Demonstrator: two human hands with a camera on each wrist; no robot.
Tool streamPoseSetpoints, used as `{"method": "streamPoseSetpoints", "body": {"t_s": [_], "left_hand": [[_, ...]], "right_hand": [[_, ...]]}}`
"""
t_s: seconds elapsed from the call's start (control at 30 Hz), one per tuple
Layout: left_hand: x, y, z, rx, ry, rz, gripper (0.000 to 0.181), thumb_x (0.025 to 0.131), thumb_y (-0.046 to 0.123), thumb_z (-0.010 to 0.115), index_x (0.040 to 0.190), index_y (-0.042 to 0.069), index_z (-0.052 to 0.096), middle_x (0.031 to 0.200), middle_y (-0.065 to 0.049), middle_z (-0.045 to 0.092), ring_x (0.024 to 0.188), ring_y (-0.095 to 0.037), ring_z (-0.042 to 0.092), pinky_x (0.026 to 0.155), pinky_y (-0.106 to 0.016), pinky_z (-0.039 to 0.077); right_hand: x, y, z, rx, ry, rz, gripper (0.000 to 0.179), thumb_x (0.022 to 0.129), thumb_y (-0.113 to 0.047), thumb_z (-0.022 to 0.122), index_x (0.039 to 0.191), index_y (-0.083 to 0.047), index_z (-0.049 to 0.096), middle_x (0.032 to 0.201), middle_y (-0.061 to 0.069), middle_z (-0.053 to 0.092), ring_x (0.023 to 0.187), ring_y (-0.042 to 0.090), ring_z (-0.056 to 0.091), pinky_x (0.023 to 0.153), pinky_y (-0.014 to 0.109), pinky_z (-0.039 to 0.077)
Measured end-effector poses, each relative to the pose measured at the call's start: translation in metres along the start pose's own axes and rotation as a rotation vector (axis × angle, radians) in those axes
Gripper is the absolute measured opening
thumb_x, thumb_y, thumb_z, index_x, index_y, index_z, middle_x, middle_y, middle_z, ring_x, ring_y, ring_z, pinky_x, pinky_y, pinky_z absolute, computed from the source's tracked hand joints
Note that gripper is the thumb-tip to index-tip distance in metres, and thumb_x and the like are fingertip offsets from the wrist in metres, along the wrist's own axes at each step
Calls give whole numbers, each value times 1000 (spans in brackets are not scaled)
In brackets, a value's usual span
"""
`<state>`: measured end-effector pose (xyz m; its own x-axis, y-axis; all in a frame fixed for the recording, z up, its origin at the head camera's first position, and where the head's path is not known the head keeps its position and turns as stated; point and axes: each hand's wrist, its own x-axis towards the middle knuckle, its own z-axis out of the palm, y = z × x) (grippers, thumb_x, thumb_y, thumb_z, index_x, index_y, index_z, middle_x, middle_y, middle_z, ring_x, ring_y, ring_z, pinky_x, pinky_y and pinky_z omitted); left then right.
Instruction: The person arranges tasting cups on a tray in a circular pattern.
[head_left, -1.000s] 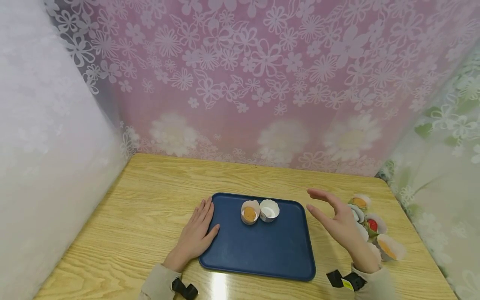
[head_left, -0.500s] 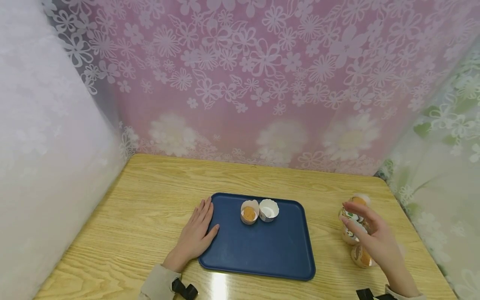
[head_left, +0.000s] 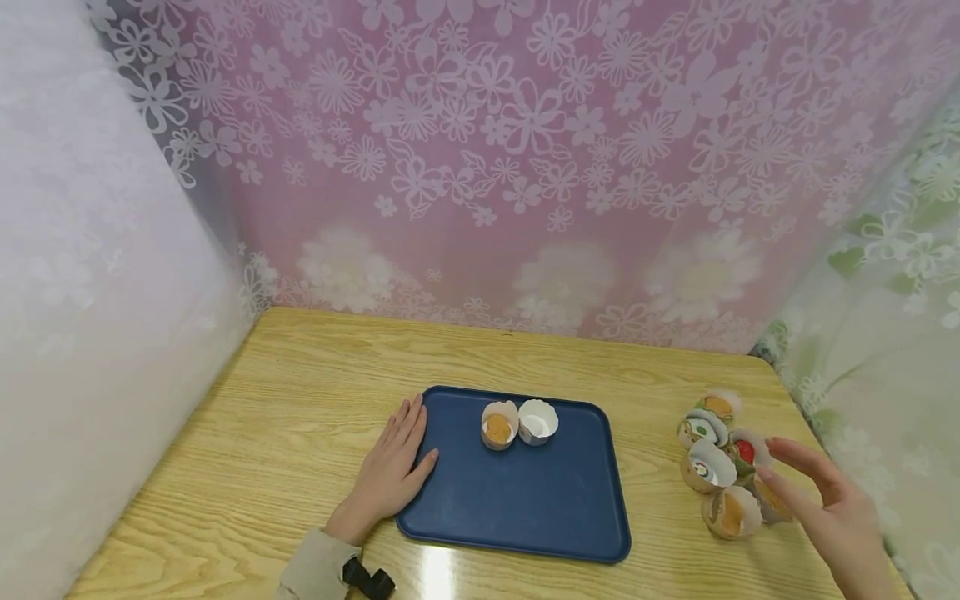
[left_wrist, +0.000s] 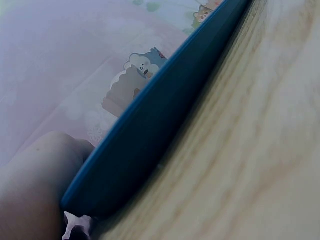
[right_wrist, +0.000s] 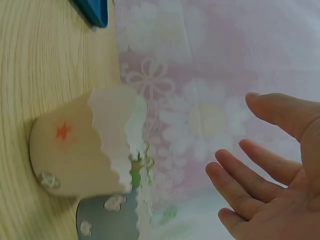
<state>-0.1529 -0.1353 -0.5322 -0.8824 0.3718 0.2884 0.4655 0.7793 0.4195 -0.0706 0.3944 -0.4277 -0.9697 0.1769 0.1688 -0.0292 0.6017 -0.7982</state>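
Observation:
My left hand (head_left: pixel 386 475) rests flat over the left rim of a blue tray (head_left: pixel 517 508), fingers straight. On the tray, a paper baking cup with an orange filling (head_left: pixel 498 427) stands beside a white-lined paper cup (head_left: pixel 537 422). My right hand (head_left: pixel 836 512), thumb and fingers spread and loosely bent, hovers at the right side of a cluster of paper cups and holds nothing. Its fingertips are near a cup with something red inside (head_left: pixel 745 451). In the right wrist view, a beige cup with an orange star (right_wrist: pixel 75 145) stands apart from the fingers.
Nearby in the cluster are a cup with a coloured swirl (head_left: pixel 708 468), a front cup with orange inside (head_left: pixel 731 512) and a back cup (head_left: pixel 717 406). The wooden table (head_left: pixel 300 375) meets a pink flowered curtain (head_left: pixel 465 208) behind.
My right hand has moved right and toward the front, away from the tray's side, passing over the paper cups to their right side. The left hand and tray stay put.

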Motion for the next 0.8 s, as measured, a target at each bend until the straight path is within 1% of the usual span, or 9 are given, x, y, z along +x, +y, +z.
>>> {"method": "streamPoseSetpoints", "body": {"t_s": [0.1,0.17,0.23,0.3,0.4,0.47,0.6,0.7,0.8], "left_hand": [[0,0,2,7,3,1,69,103,33,51,154,-6,24,164,-17,14,150,-36,13,120,-51,18],[0,0,3,6,3,1,69,104,34,50,154,-6,24,164,-17,14,150,-36,13,120,-51,18],[0,0,3,3,3,0,70,104,34,50,154,-6,24,164,-17,13,150,-36,13,120,-51,18],[0,0,3,-1,1,-2,70,104,34,50,154,-6,23,164,-17,13,150,-35,12,120,-50,17],[0,0,3,2,2,0,70,104,35,50,154,-6,23,164,-16,13,150,-35,12,120,-50,17],[0,-1,3,5,3,0,70,104,35,50,154,-6,23,164,-16,13,150,-35,12,120,-50,17],[-1,-1,3,0,2,-4,70,104,35,50,155,-5,23,164,-16,13,151,-34,11,120,-50,17],[-1,-1,2,-10,-3,-9,70,104,35,50,155,-5,22,165,-15,12,151,-33,10,121,-49,16],[-1,0,1,-9,-9,-10,70,104,35,49,155,-5,22,165,-15,12,151,-32,9,121,-48,16]], "right_hand": [[-1,14,-6,6,33,76,55,96,-18,67,148,-18,49,130,-29,54,117,-16,40,91,-1,29],[-2,23,-10,9,31,113,57,96,-19,68,149,-20,48,124,-33,53,113,-18,41,87,1,34],[-2,32,-13,23,14,132,58,95,-17,69,149,-22,47,120,-36,53,109,-20,43,78,3,41],[-3,41,-17,62,-10,145,61,94,-14,70,149,-23,46,117,-37,53,104,-22,46,68,3,43],[-4,53,-21,176,-45,184,63,93,-10,71,148,-26,46,115,-37,55,100,-23,49,68,4,46],[-5,61,-22,228,-70,207,64,93,-10,71,148,-28,45,115,-37,55,100,-23,49,72,3,44],[-7,76,-22,320,-101,204,62,93,-3,69,144,-29,47,114,-36,57,102,-22,49,79,1,41],[-6,84,-20,245,-112,199,61,94,-5,68,142,-35,45,113,-41,51,97,-17,50,74,4,42],[-5,88,-18,104,-115,226,59,94,-12,70,137,-43,44,108,-41,46,82,-5,52,66,12,46]]}}
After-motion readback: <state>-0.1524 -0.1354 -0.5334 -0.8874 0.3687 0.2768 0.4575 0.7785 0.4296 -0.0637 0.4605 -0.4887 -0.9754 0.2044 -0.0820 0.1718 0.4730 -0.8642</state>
